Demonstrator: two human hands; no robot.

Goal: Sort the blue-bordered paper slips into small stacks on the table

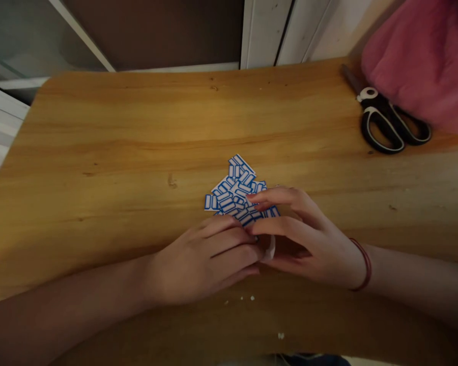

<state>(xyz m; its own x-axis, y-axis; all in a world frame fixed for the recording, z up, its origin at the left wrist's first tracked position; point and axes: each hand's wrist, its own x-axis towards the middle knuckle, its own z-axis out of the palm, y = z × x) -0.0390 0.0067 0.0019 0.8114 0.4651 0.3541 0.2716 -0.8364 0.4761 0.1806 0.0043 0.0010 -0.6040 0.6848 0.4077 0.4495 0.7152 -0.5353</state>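
A loose pile of small white labels with blue borders (229, 195) lies on the wooden table in front of me. Just below it my left hand (213, 256) is closed, palm down, its fingers pressed together around a curled white paper strip (269, 249). My right hand (303, 231) meets it from the right, with its index finger against the left fingertips and its thumb below at the strip. Its other fingers reach over the pile's right edge. The hands hide most of the strip and the near side of the pile.
Black-and-white scissors (383, 122) rest at the far right of the wooden table (118, 152), beside a pink cloth (420, 66). Tiny white scraps (252, 298) lie nearer to me. A wall and framed panels stand behind the far edge.
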